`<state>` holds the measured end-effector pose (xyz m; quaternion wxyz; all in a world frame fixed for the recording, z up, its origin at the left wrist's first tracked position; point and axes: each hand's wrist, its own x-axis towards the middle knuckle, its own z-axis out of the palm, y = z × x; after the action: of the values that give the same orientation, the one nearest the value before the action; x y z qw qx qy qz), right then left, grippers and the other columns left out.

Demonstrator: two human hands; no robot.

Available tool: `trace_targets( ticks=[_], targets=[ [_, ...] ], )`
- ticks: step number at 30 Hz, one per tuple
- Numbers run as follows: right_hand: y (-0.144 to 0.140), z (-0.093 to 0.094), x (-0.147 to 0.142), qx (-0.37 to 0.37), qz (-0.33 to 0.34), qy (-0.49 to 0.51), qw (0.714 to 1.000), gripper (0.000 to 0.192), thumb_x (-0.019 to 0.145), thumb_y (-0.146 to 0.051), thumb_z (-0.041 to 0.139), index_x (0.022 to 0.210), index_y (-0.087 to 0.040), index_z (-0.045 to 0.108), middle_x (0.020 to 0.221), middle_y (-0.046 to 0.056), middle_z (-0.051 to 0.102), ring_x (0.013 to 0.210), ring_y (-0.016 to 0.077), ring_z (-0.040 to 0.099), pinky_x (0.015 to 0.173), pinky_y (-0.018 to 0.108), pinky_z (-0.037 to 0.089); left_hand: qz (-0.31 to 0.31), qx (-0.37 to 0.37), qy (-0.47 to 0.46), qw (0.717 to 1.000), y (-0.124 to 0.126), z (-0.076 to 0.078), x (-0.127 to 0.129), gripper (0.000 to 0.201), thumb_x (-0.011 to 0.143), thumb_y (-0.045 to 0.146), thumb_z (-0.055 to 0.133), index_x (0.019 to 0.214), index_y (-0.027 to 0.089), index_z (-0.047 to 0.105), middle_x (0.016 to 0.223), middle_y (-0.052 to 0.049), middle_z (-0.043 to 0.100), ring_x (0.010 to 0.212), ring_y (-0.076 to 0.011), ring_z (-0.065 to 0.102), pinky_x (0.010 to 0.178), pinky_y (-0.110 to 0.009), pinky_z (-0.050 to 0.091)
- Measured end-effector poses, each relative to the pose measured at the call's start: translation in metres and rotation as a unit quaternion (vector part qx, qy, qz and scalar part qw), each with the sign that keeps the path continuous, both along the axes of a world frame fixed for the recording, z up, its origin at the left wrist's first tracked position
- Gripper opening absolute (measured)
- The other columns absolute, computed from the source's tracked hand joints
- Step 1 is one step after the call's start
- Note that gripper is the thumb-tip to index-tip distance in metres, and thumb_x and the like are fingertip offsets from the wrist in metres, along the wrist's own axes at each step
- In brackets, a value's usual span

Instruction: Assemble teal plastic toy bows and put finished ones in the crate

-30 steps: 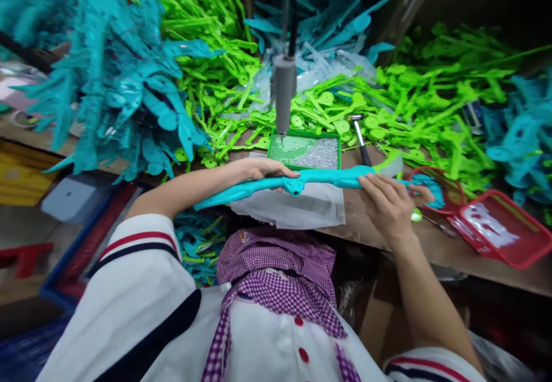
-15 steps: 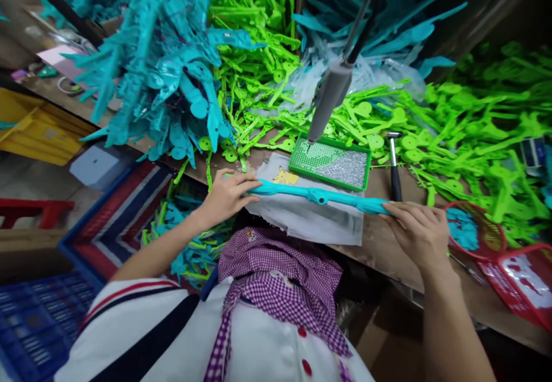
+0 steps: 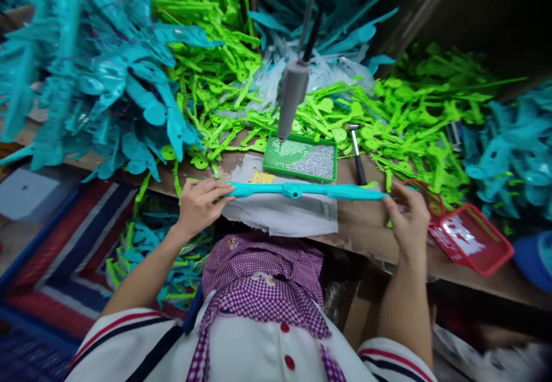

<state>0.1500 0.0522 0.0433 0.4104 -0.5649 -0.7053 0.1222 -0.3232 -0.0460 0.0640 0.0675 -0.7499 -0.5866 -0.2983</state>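
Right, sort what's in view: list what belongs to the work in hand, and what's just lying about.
In hand:
left hand and right hand, gripping the ends of the long teal part
white cloth beneath it

Lying about:
green screw tray
hanging grey driver
hammer
red baskets
green pile
teal pile

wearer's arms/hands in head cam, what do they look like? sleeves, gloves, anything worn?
Both hands bare: no gloves, rings or watch visible on the left hand or right hand. Forearms uncovered. Short white sleeves, each cuff trimmed with red and navy stripes: left sleeve, right sleeve.
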Motion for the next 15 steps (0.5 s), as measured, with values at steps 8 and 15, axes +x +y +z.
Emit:
trace_targets(
  ticks=[8,15],
  targets=[
    [0.016,-0.042,0.001,-0.055,-0.012,0.318,0.946,0.038,0.074,-0.050,0.079,0.098,-0.021,0.073,0.088,0.003,0.072,0.068,0.0145,0.066,0.066,0.031,0.053,-0.019,-0.019,-0.038,0.999,0.012,0.000,-0.008,0.020,0.087,0.042,0.073,0.103,0.031,0.078,0.102,-0.003,0.078,0.092,-0.0233,0.072,0.087,-0.039,0.047],
    [0.029,-0.046,-0.003,-0.003,-0.059,0.367,0.928,0.039,0.059,-0.045,0.089,0.086,-0.019,0.079,0.069,0.005,0.067,0.052,0.0154,0.059,0.056,0.035,0.046,0.130,-0.032,-0.223,0.966,-0.019,-0.002,-0.036,0.042,0.082,0.052,0.075,0.110,0.020,0.076,0.098,-0.007,0.078,0.083,-0.0202,0.072,0.080,-0.031,0.057]
  ],
)
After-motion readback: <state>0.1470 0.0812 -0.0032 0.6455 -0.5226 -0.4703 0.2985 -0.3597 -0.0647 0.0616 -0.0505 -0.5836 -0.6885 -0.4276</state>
